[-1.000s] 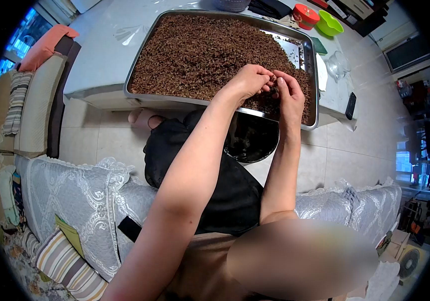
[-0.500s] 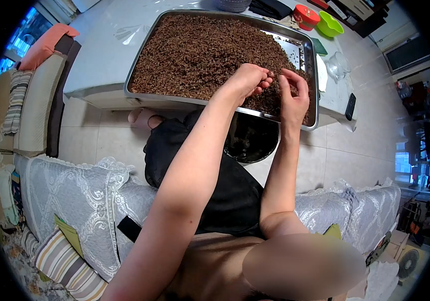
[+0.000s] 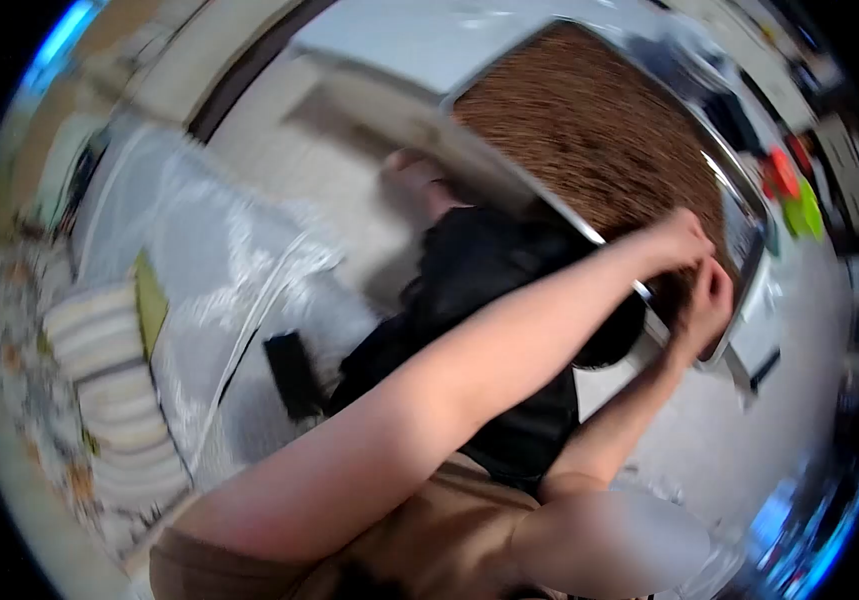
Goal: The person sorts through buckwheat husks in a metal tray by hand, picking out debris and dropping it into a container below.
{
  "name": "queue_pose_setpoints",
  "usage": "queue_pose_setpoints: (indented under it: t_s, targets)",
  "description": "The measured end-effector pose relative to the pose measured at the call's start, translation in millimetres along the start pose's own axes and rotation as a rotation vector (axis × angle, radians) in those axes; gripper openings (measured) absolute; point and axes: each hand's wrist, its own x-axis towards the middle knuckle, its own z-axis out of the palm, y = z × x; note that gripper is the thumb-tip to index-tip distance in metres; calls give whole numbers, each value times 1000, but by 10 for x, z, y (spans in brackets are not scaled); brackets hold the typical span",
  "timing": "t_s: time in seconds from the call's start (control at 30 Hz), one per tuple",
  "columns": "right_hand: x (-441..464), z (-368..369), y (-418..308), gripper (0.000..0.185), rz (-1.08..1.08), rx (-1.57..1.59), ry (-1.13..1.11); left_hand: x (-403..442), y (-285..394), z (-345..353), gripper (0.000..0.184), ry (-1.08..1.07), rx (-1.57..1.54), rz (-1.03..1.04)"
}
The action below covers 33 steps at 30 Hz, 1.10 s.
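A large metal tray holds a heap of small dark brown dried bits, their kind unclear in the blur. Over its near right part, my left hand is closed, with fingertips pinched together. Just below and to the right, my right hand points its curled fingers up toward the left fingertips, thumb and fingers close together. The hands nearly touch. Whatever lies between the fingertips is too small and smeared to name.
The tray rests on a white table. Beyond it are a red container and a green bowl. A black tub stands under the tray's near edge. A dark phone-like object lies on the lace-covered sofa.
The view has swung left and tilted, so tray and hands appear further right and lower, with motion blur. My hands have stayed together over the tray; the right fingers look closer to the left.
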Motion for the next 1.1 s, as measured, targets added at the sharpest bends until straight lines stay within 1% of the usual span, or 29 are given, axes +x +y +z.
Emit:
queue_pose_setpoints:
  t_s: [0.03,0.07,0.1,0.17,0.2,0.23,0.27,0.3,0.33,0.37,0.43,0.5,0.6,0.67,0.7,0.73,0.83,0.87,0.9,0.93,0.97,1.0,1.03,1.07,1.1]
  targets:
    - [47,6,101,27,-36,-5,-31,44,21,14,18,120,148,25]
    - [123,34,219,27,-43,61,-56,4,88,9,18,211,267,71]
    - [127,32,317,28,-33,114,-88,51,50,3,18,193,269,37]
    - [146,24,331,30,39,161,-142,66,68,20,16,248,345,27]
    - [155,-25,377,31,62,149,-153,65,50,77,16,280,375,-9]
    - [186,-32,420,32,75,140,-154,77,37,91,14,296,383,4]
    - [184,-28,370,33,121,158,-141,100,43,117,15,308,373,-42]
    - [161,-39,310,35,173,169,-123,4,144,115,22,302,446,-75]
    - [148,-32,283,36,141,172,-121,-88,243,99,28,256,459,-63]
    - [151,-29,273,37,107,172,-112,-36,213,137,28,256,453,-95]
    - [123,-13,201,37,117,166,-65,-76,249,151,29,255,410,-132]
    - [94,12,135,36,125,120,10,-37,209,159,29,232,486,-65]
    - [127,36,113,35,142,200,16,228,34,199,26,120,576,0]
    - [145,26,163,34,73,162,-16,316,-43,237,24,135,540,-32]
    - [156,26,196,33,37,146,-29,163,54,186,23,200,480,-76]
    - [149,31,186,33,69,180,-47,94,106,149,22,263,422,-118]
    - [80,35,99,33,161,280,-93,34,134,128,20,301,405,-58]
    - [49,35,9,34,172,208,-73,86,94,124,19,283,451,-28]
    - [102,22,140,34,164,184,-74,48,43,99,18,257,344,122]
    - [166,-9,301,34,299,281,-104,59,-19,106,21,237,195,237]
    - [107,-14,164,32,327,251,-62,-22,18,79,24,146,176,207]
    - [102,-67,110,32,231,28,-93,-76,53,61,24,91,171,131]
    - [77,-67,133,33,186,45,-81,-177,200,64,22,73,213,49]
    - [13,-41,24,31,208,123,-91,-241,253,4,21,63,275,52]
    - [-25,-21,-72,28,224,172,-60,-252,297,7,18,97,256,13]
